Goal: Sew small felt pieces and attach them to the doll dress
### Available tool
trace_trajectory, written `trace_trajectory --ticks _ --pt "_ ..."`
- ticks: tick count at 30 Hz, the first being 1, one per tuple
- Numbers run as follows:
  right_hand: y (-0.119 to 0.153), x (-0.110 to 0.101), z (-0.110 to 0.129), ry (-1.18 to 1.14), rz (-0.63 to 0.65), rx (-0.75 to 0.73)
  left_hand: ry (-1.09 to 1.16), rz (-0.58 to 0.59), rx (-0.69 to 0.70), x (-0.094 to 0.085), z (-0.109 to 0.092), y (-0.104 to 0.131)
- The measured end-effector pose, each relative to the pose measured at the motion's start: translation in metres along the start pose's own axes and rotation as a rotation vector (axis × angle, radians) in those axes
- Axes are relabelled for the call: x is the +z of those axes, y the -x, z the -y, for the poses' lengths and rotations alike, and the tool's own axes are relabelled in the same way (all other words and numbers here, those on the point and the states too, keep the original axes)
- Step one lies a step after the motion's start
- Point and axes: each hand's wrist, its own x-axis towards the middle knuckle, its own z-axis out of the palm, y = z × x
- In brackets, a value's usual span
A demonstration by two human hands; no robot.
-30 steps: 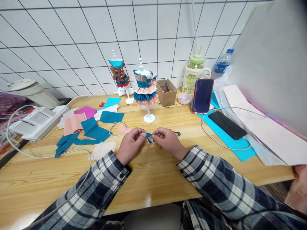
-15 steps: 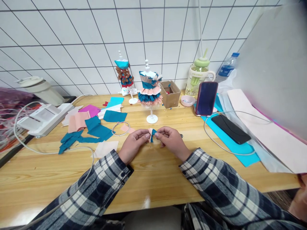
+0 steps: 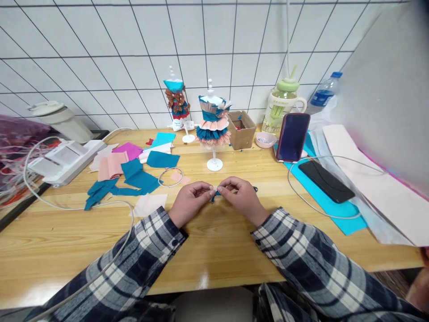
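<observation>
My left hand (image 3: pixel 191 200) and my right hand (image 3: pixel 241 197) meet over the middle of the wooden table. Between their fingertips they pinch a small gathered piece of pink and teal crepe paper (image 3: pixel 215 194), mostly covered by the fingers. Behind them stands a white mini dress form (image 3: pixel 213 120) in a ruffled teal and pink paper dress. A dark object with a rounded end (image 3: pixel 255 189) shows partly behind my right hand. Left of my hands lie a metal ring (image 3: pixel 170 177), a pale pink sheet (image 3: pixel 150 205) and teal paper pieces (image 3: pixel 140 175).
At the back are a second dressed form (image 3: pixel 177 103), a cardboard box (image 3: pixel 241 130), a pink dish (image 3: pixel 266 140) and a green-lidded bottle (image 3: pixel 280 105). An upright phone (image 3: pixel 292 137), a flat phone (image 3: pixel 325 181) and paper sheets lie right. A power strip (image 3: pixel 67 160) and cable (image 3: pixel 129 226) are left.
The paper piece between my fingertips has turned and is more covered now, its teal part hanging lower. My fingertips have drawn closer together. The whole view has shifted slightly.
</observation>
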Motion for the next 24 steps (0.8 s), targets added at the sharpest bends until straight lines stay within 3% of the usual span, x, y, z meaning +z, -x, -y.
trace_trajectory --ticks 6,13,18,24 --pt "-0.0003 0.001 -0.0033 -0.021 0.021 0.057 0.108 -0.052 -0.01 -0.0013 0.0021 -0.001" --pt "0.0009 0.0021 -0.0021 -0.099 0.072 0.025 -0.007 0.026 0.014 -0.0005 0.0007 -0.0011" --pt "-0.0011 0.0023 -0.0042 -0.107 0.015 0.043 0.011 0.026 0.005 -0.0016 0.0013 -0.0002" --pt "-0.0007 0.0025 -0.0048 -0.126 0.042 0.051 -0.069 0.015 0.003 -0.0017 -0.0004 0.0001"
